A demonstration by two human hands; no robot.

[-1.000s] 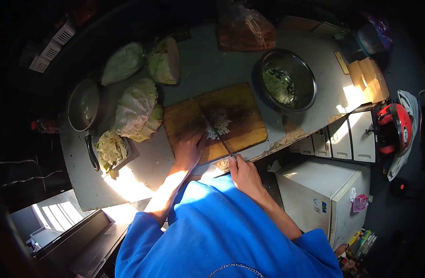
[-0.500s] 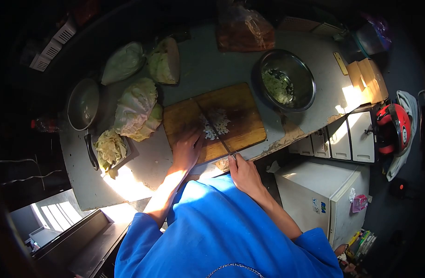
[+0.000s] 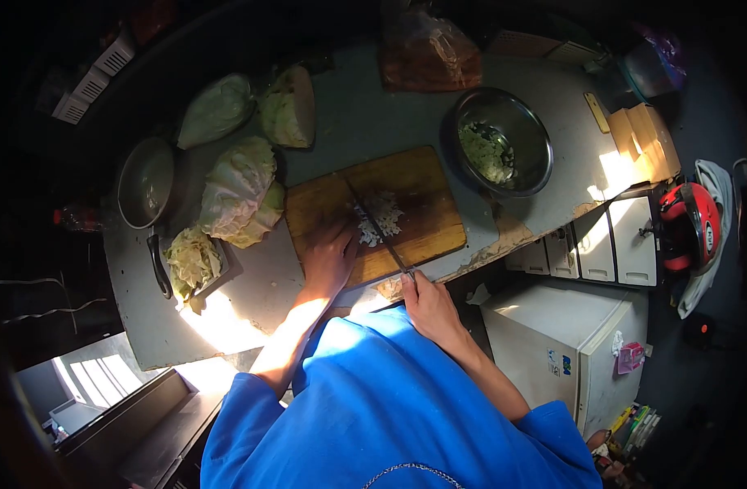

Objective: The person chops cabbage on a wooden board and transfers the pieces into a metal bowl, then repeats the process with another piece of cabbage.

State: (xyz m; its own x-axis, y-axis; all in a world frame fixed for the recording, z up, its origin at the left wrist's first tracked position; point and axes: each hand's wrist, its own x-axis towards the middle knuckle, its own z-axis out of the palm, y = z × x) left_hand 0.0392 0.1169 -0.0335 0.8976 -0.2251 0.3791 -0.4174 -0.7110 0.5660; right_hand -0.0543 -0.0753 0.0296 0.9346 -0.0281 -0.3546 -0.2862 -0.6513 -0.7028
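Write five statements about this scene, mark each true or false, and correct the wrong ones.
1. The right hand grips the knife. True.
2. The metal bowl holds chopped greens. True.
3. The left hand is inside the metal bowl. False: it is at the left side of the cutting board.
4. The frying pan stands to the right of the metal bowl. False: it is at the table's left end.
5. The helmet is red. True.

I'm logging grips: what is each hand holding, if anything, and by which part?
The right hand holds the knife by its handle. Whether the left hand, at the cutting board, holds anything cannot be told.
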